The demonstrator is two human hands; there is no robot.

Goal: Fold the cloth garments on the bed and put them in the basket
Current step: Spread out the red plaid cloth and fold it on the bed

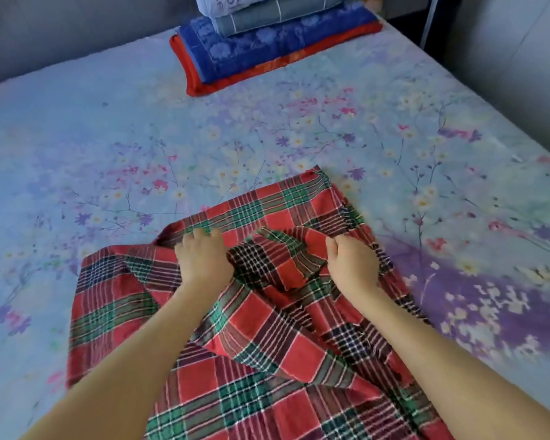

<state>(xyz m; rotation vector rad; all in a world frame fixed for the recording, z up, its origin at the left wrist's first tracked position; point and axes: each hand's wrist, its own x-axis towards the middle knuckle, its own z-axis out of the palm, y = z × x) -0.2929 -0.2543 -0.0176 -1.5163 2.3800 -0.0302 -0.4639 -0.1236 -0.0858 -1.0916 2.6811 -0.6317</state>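
Observation:
A red, green and black plaid cloth (261, 338) lies spread and partly bunched on the bed (108, 138), reaching from the middle down to the bottom edge of the view. My left hand (202, 258) grips a folded edge of the cloth with curled fingers. My right hand (351, 265) pinches another fold of the same cloth about a hand's width to the right. Between the two hands the fabric is lifted and creased. No basket is in view.
The bed wears a pale blue floral sheet. At its far end lies a stack of folded blankets (267, 42), red at the bottom, blue above, grey and pale on top. Grey walls (505, 58) close in the bed at the back and right.

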